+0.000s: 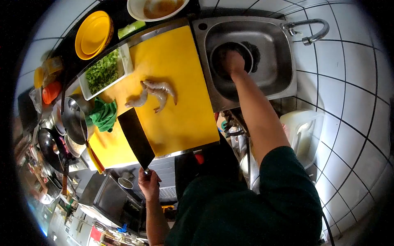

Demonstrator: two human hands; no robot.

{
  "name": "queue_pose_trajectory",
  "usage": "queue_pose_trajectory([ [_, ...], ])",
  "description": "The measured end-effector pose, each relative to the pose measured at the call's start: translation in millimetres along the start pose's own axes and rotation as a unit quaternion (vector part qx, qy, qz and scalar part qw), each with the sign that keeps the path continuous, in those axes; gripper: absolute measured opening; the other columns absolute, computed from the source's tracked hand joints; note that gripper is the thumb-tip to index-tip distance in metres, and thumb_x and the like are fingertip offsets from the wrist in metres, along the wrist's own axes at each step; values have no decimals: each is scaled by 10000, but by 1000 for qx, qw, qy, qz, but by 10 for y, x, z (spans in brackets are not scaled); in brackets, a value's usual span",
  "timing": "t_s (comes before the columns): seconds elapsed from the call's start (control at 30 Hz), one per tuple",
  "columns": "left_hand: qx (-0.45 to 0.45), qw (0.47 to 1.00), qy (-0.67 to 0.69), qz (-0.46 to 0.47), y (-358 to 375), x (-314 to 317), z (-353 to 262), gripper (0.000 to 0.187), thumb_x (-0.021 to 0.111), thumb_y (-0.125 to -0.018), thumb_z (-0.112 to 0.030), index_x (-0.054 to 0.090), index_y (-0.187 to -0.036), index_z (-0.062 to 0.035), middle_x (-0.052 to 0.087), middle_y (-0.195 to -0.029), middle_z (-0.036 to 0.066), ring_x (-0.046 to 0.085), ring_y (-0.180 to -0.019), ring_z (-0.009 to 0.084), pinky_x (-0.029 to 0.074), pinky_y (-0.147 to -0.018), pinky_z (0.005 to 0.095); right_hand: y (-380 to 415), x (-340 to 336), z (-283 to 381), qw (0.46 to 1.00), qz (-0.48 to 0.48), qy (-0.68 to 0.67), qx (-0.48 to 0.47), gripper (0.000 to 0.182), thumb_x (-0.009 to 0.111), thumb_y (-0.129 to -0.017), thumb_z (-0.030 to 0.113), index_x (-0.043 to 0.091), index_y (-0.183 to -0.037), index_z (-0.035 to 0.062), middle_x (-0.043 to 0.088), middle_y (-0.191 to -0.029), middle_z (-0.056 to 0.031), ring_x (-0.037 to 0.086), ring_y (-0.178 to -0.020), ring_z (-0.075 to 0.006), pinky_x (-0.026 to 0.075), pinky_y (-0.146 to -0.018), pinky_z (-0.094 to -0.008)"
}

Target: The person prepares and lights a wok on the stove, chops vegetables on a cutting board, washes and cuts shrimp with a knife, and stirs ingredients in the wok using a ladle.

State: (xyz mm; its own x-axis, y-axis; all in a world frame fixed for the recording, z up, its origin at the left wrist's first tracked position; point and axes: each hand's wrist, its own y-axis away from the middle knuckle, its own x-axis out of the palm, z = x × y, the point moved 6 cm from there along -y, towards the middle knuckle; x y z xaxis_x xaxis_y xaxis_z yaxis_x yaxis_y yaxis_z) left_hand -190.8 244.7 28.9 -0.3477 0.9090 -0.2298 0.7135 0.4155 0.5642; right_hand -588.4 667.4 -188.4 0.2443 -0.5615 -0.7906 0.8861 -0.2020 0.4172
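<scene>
My left hand [150, 184] is closed around the handle of a cleaver [136, 137], whose broad dark blade lies over the near left part of a yellow cutting board [184, 123]. My right hand [234, 62] reaches into a dark round bowl [248, 50] in the steel sink [276, 53]; its fingers are hidden in shadow there. A few raw shrimp [160, 88] lie together on the board, beyond the cleaver's tip. A crumpled green cloth [103, 115] sits at the left side of the board, near the blade.
A white tray of chopped greens [102, 71] rests by the board's left edge. Yellow bowls [94, 35] and a white bowl [157, 18] stand farther back. A curved faucet [318, 30] reaches over the sink's right side. Pans [76, 123] are at left; a plastic container [305, 133] is at right.
</scene>
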Motion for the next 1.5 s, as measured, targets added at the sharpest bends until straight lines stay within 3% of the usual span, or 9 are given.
queue_pose_trajectory([
  [0.1, -4, 1000, -15, 3, 0, 28, -80, 334, 545, -883, 93, 590, -1193, -23, 567, -724, -1, 541, -564, 63, 474, -501, 224, -109, -28, 114, 983, 30, 170, -63, 346, 636, -891, 300, 712, -1053, 4, 704, -1073, -212, 659, -1019, -382, 546, -858, -439],
  [0.47, -7, 1000, -8, 0, 3, -23, 42, 381, 546, -895, 110, 575, -1242, -44, 564, -730, 15, 526, -559, 63, 491, -498, 237, 167, -965, -418, 906, 55, -412, 76, 308, 734, -851, 228, 617, -1079, 56, 575, -786, -2, 431, -584, -63, 340, -487, -250],
  [0.67, -4, 1000, -21, 3, -3, -15, 28, 388, 539, -893, 107, 568, -1254, -33, 562, -729, 10, 521, -550, 61, 492, -492, 235, 151, -999, -327, 999, 25, 24, 8, 564, 734, -835, 283, 551, -1295, 13, 679, -1120, -191, 660, -1018, -351, 536, -883, -456],
  [0.87, -7, 1000, -14, -8, 11, 1, 9, 375, 537, -892, 97, 572, -1244, -27, 570, -737, 6, 529, -556, 63, 494, -495, 230, -30, -195, -447, 945, 60, 302, -113, 500, 642, -875, 181, 535, -1346, 53, 637, -1247, -199, 616, -1142, -374, 532, -966, -446],
  [1.0, -7, 1000, -22, 0, 25, -9, 10, 367, 540, -892, 96, 577, -1234, -31, 573, -745, 4, 535, -564, 62, 493, -498, 227, 163, -373, -114, 944, 102, 311, -47, 270, 612, -910, 98, 662, -1153, -8, 634, -1228, -168, 610, -1142, -324, 546, -945, -403],
  [1.1, 0, 1000, -9, 4, 29, 2, 25, 363, 546, -890, 95, 580, -1227, -35, 571, -741, 2, 537, -563, 61, 489, -497, 225, -156, -141, -535, 946, -4, 273, -175, 311, 687, -853, 172, 676, -1128, 26, 686, -1070, -176, 662, -1013, -324, 558, -835, -439],
  [1.17, 2, 1000, 2, 2, 27, -5, 35, 361, 549, -886, 95, 584, -1220, -38, 569, -737, 1, 538, -559, 60, 484, -494, 224, 195, -659, -257, 994, 90, -45, 33, 281, 732, -836, 214, 669, -1033, 25, 671, -929, -119, 643, -844, -245, 519, -709, -371],
  [1.23, 2, 1000, 4, 8, 14, 0, 38, 359, 551, -881, 95, 589, -1211, -41, 569, -733, 0, 538, -554, 60, 477, -490, 224, 330, -734, -328, 916, 171, -340, 123, 291, 785, -817, 307, 631, -873, 67, 567, -736, 12, 483, -596, -97, 367, -545, -264],
  [1.5, -25, 999, -23, 9, 25, 33, -108, 395, 566, -881, 63, 577, -1263, -35, 568, -708, -14, 545, -560, 73, 465, -494, 236, 809, -1062, -38, 864, 184, -460, 92, 222, 752, -850, 300, 636, -815, 115, 477, -630, 52, 329, -485, -68, 242, -471, -249],
])
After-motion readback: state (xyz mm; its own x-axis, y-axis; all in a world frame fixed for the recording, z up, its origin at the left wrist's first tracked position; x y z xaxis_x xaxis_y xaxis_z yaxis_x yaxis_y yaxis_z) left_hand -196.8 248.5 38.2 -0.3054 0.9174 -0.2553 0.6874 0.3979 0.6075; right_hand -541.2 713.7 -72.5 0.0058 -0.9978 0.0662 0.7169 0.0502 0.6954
